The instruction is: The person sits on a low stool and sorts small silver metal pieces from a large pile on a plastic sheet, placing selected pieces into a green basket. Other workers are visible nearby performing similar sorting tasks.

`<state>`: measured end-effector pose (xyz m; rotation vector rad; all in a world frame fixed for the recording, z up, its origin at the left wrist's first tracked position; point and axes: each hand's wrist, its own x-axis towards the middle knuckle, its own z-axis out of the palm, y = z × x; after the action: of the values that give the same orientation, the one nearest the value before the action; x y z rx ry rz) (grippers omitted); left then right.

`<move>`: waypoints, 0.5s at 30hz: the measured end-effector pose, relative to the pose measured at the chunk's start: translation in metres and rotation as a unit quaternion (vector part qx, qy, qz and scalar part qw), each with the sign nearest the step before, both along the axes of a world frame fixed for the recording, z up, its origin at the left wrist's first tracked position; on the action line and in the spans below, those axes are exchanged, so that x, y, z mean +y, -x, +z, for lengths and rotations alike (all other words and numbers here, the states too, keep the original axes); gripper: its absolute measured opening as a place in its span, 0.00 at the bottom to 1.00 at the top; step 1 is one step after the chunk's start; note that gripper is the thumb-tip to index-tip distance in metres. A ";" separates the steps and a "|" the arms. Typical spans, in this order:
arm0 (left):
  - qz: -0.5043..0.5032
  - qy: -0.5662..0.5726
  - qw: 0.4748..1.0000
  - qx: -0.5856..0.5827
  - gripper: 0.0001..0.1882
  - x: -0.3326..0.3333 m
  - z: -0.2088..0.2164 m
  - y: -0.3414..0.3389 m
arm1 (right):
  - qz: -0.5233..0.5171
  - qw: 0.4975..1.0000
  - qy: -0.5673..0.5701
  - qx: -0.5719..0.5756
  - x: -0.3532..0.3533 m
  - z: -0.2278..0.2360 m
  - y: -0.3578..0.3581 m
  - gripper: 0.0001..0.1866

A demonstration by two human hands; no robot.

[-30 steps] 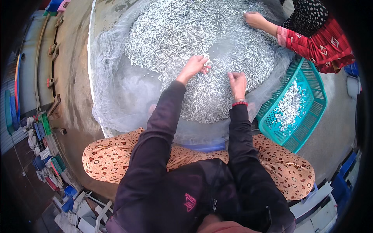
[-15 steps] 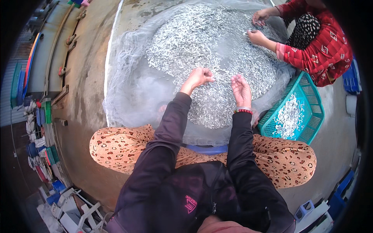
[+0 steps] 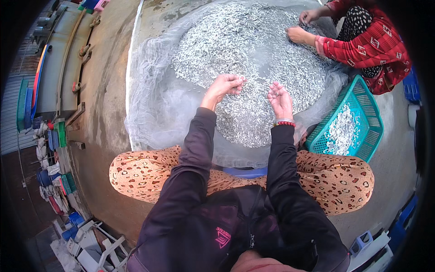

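Observation:
A wide heap of small, curled, silvery fish (image 3: 247,129) lies on a pale fine-mesh net (image 3: 152,109) in front of me. Over the middle of the heap, my left hand (image 3: 222,87) has its thumb and fingertips pinched together; whatever is between them is too small to make out. My right hand (image 3: 281,103), with a red bead bracelet at the wrist, hovers just right of it, palm turned up and fingers curled in to the thumb. Its contents are also too small to name. A teal plastic basket (image 3: 374,122) beside my right knee holds a smaller pile of fish.
At the upper right a co-worker in a red patterned sleeve (image 3: 353,49) has both hands at the heap's far edge. A blue object (image 3: 244,172) shows between my legs. Pale plastic stools (image 3: 360,245) stand lower right; crates and long boards line the left wall.
My left hand has shifted slightly left and up, its fingers still pinched. My right hand stays nearly in place. The co-worker's hands have drawn a little closer together over the heap.

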<state>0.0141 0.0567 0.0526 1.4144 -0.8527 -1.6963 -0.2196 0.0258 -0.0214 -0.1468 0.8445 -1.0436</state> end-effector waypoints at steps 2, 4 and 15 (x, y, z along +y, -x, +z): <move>0.048 0.031 0.992 0.116 0.19 0.002 0.005 0.002 | 0.015 1.000 0.003 -0.004 0.001 0.003 -0.003 0.16; 0.010 0.063 0.997 0.051 0.21 0.000 0.011 0.007 | 0.027 0.999 -0.027 -0.020 0.003 0.010 -0.009 0.18; -0.094 0.149 0.801 -0.573 0.11 -0.024 -0.068 0.049 | 0.027 0.909 0.045 -0.413 0.000 -0.045 0.005 0.18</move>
<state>-0.0353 0.0323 -0.0150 2.1344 -1.8406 -0.5801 -0.2242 0.0255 -0.0664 0.1909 0.0201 -0.9665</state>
